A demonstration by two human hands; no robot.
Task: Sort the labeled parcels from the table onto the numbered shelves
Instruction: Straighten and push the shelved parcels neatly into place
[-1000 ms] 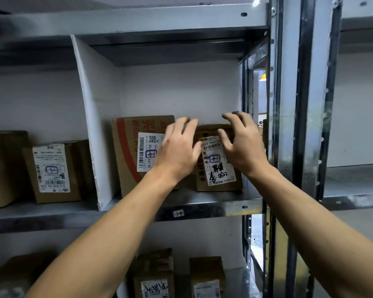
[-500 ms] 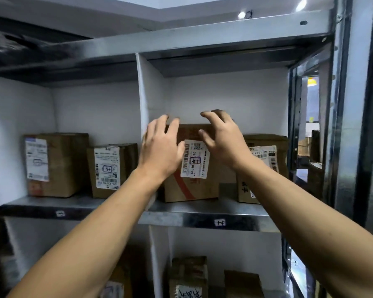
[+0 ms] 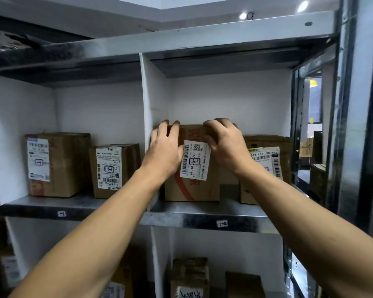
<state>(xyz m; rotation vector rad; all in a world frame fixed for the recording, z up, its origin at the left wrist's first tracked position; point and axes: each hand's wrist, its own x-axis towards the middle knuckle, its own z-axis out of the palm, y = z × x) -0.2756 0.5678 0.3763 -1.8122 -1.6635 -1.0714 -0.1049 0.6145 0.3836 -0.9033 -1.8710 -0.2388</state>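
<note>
1. Parcel [image 3: 192, 190]: stiff carton, probably light, standing on shelf [image 3: 202, 220] just right of divider [image 3: 151, 93]; top corners offer the firmest hold.
2. Left hand [image 3: 164, 151], 10 o'clock: fingers nearly straight, pressing the front.
3. Right hand [image 3: 226, 145], 2 o'clock: fingers curled over the top edge.

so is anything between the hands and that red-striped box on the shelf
Nothing visible. The left hand touches the red-striped box at its upper left, the right hand curls over its top right edge.
</note>
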